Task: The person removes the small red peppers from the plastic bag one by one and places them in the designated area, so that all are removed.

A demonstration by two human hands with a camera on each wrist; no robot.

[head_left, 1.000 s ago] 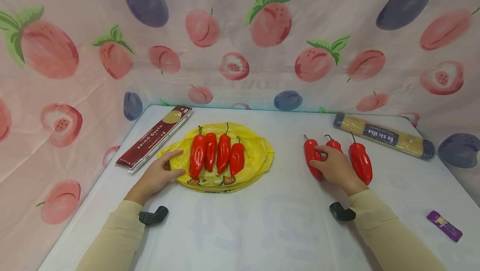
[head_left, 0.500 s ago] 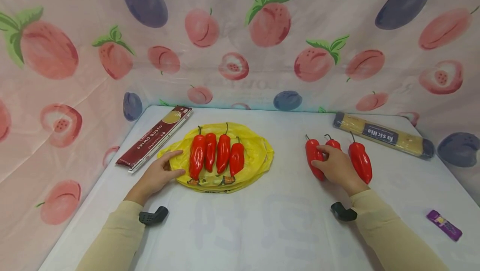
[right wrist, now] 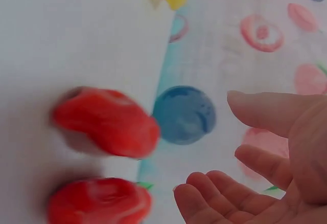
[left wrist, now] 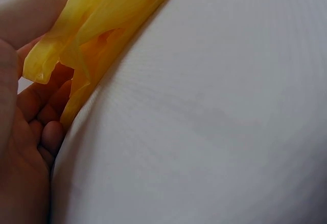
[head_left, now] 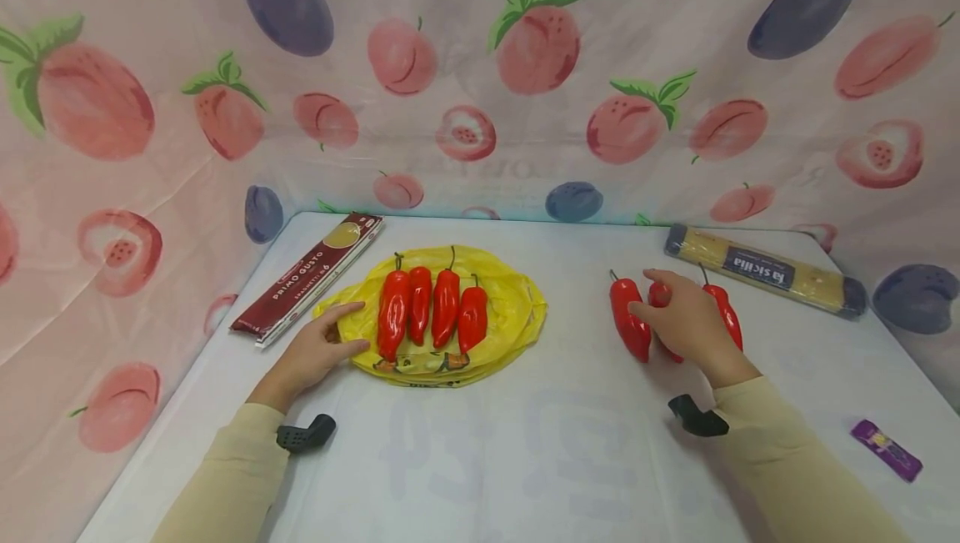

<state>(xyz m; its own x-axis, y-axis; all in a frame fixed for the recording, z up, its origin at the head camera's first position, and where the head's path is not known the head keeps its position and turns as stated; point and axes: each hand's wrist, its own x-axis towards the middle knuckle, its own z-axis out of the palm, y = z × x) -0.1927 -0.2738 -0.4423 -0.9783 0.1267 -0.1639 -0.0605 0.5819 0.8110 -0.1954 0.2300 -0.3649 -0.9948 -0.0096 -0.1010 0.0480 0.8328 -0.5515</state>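
My left hand (head_left: pixel 315 351) rests at the left edge of a yellow plastic bag (head_left: pixel 517 309), thumb and forefinger apart. In the left wrist view, folds of the bag (left wrist: pixel 97 35) lie between the thumb and loosely bent fingers. Several red chili peppers (head_left: pixel 393 314) lie side by side on the flattened bag. My right hand (head_left: pixel 686 318) hovers over the group at right, its fingers spread and holding nothing. A pepper (head_left: pixel 630 322) lies just left of it; another (head_left: pixel 660 294) is partly hidden below the hand, and a third (head_left: pixel 724 314) is partly covered behind it.
A dark red spaghetti pack (head_left: pixel 307 280) lies at the back left of the white table (head_left: pixel 480 476). The back right holds a yellowish pasta pack (head_left: pixel 765 270), and a small purple packet (head_left: pixel 887 450) lies at right. Fruit-printed cloth (head_left: pixel 480 42) rises behind.
My right hand has let go of the leftmost pepper of the right group and moved up and right. That pepper stays slightly right of its first place. The left hand keeps its place.
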